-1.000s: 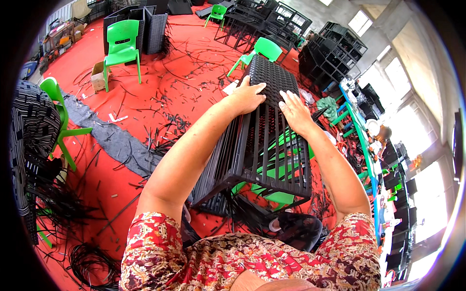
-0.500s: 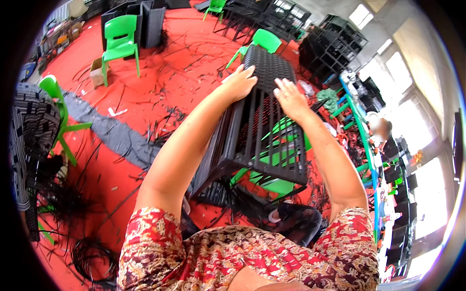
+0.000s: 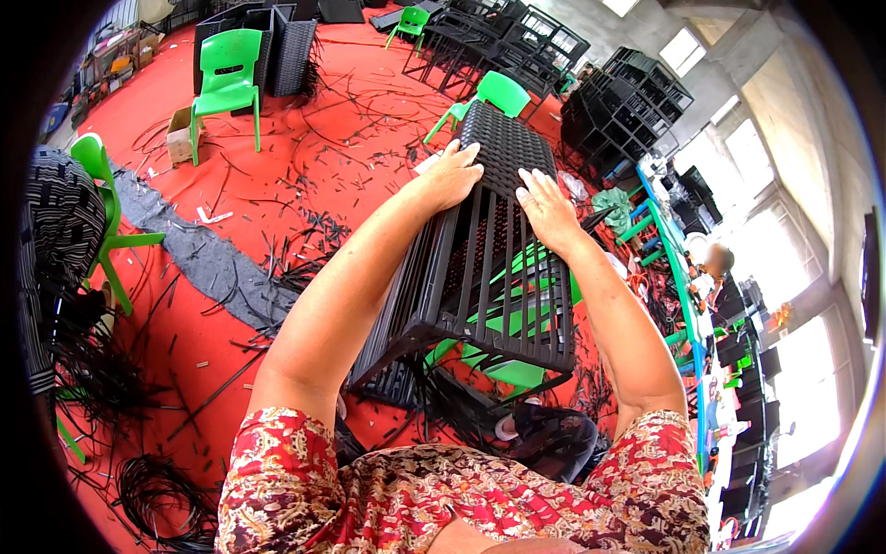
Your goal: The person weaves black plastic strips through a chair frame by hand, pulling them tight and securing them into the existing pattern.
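In front of me a black furniture frame (image 3: 434, 300) stands tilted away. Its far part carries a tight black weave (image 3: 506, 143), and loose parallel black strips (image 3: 494, 277) run from it toward me. My left hand (image 3: 450, 177) lies along the left edge of the weave, fingers stretched onto its border. My right hand (image 3: 551, 210) rests at the weave's right side, fingers extended flat where it meets the strips. Neither hand has visibly closed around anything; the undersides of the fingers are hidden. A green seat (image 3: 508, 369) shows through the strips.
Strip scraps litter the red floor covering (image 3: 305, 175). Green chairs stand ahead, one (image 3: 228, 78) at left and another (image 3: 503, 92) just beyond the frame. Someone in a patterned garment (image 3: 65, 208) sits far left. Stacked black frames (image 3: 623, 111) and a cluttered green-edged rack (image 3: 688, 314) line the right.
The view has shifted slightly. Both hands have come a little nearer to me along with the visible edge of the weave, and the right hand's fingers lie flatter on it.
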The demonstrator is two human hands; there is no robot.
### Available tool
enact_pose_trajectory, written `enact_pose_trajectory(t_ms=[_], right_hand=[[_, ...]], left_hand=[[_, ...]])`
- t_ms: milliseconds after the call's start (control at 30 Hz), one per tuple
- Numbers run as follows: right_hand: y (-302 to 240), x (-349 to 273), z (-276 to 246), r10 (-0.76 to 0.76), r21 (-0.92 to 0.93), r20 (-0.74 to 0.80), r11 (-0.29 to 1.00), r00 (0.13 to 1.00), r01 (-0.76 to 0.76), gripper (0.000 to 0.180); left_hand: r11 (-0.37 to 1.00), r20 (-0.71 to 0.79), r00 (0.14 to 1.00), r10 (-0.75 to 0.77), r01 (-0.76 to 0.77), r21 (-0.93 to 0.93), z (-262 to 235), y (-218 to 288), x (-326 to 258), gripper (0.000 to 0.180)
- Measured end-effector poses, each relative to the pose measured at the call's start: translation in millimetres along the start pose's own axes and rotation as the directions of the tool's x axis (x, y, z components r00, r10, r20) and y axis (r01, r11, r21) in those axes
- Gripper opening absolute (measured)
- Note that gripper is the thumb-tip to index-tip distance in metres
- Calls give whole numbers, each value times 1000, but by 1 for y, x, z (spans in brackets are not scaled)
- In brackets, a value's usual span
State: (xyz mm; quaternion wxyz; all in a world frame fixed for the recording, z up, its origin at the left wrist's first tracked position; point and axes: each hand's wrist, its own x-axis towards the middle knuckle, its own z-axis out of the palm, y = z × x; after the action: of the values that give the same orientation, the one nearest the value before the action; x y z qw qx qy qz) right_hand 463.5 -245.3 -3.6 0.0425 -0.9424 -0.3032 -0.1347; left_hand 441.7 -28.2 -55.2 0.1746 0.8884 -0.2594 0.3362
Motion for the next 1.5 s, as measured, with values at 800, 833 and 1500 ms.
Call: enact_pose_trajectory(t_ms=[800, 833, 1500], right_hand=[[-14, -5, -13, 0, 25, 62, 1000, 998, -2, 76], [-14, -5, -13, 4, 27, 64, 1000, 998, -6, 75], [-9, -7, -13, -9, 22, 67, 1000, 998, 8, 67]], left_hand=[[984, -158, 980, 123, -100, 149, 15, -10, 1, 19], [986, -164, 980, 117, -95, 137, 16, -9, 1, 18], [1000, 2, 1000, -9, 9, -22, -3, 8, 2, 21]])
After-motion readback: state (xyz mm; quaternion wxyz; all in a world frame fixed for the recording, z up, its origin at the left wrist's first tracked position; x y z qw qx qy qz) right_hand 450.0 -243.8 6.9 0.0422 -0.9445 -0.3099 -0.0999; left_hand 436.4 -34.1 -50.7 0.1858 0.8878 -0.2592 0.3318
